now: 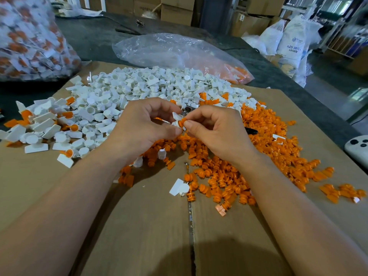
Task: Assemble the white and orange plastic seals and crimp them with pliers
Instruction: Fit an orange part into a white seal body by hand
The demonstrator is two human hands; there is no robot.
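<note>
My left hand [143,124] pinches a white seal body [176,117] above the cardboard. My right hand [215,128] pinches an orange insert [182,122] whose end meets the white body. Behind the hands lies a big heap of white seal bodies [139,86]. A heap of orange inserts [258,152] spreads to the right and under my hands. Assembled white-and-orange seals [39,124] lie at the left. A black handle [251,131], perhaps of the pliers, pokes out of the orange heap beside my right hand; a metal part [186,110] shows just behind my fingers.
Flattened cardboard [149,226] covers the dark table. A full clear bag of assembled seals [29,40] stands at the back left. A nearly flat clear bag with orange parts [179,54] lies behind the heaps. A white device [358,146] sits at the right edge.
</note>
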